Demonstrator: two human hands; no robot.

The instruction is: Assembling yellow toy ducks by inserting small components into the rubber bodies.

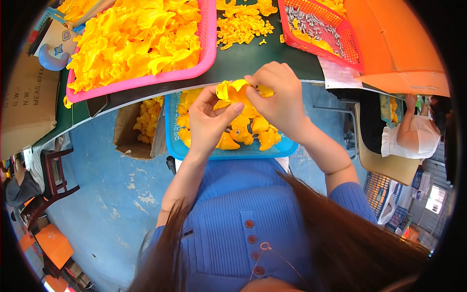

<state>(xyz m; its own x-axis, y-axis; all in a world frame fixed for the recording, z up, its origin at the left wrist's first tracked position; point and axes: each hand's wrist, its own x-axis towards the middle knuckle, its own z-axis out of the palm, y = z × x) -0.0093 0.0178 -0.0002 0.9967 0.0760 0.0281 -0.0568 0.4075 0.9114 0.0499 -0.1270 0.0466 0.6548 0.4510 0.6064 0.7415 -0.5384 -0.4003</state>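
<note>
Between both hands, above a blue basket, is a thin, curved yellow plastic piece (pixel 231 89). My left hand (pixel 209 117) pinches its left side between thumb and fingers. My right hand (pixel 277 97) is closed at the piece's right edge, its fingertips pressed together; whether a small part sits in them is hidden. Below, the blue basket (pixel 228 154) rests at my lap and holds several rounded yellow plastic pieces (pixel 239 132). On the table edge ahead, a pink basket (pixel 208 48) is heaped with thin yellow plastic shells (pixel 141 39).
Small yellow parts (pixel 243 29) lie on the dark green table (pixel 253 61). A red basket (pixel 352 56) holds small metal pieces (pixel 314 27). Under the table stands a cardboard box (pixel 127 131) with yellow parts. Another person (pixel 411 129) sits at the right. An orange container (pixel 399 44) stands far right.
</note>
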